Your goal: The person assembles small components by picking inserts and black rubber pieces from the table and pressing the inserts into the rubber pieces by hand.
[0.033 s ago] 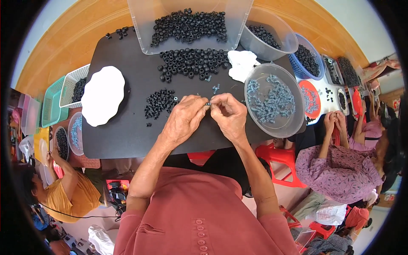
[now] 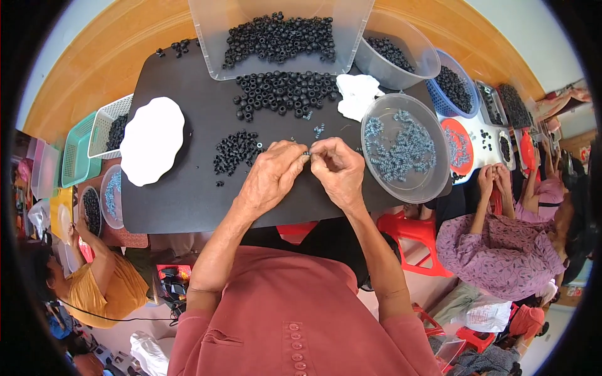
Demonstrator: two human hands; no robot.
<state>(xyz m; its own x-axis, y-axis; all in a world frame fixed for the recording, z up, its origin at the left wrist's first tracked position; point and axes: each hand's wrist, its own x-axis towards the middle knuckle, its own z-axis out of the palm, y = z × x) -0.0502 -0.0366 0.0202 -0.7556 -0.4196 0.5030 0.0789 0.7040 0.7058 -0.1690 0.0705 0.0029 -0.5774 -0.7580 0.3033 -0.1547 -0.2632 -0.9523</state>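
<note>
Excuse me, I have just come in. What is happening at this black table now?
Seated people are at work; at the black table, one person's left hand pinches a small dark piece. The right hand's fingertips are right beside it; whether they grip it too is unclear. Small black pieces lie loose to the left, rounded black parts farther ahead. To the right, a clear round bowl holds blue coils.
</note>
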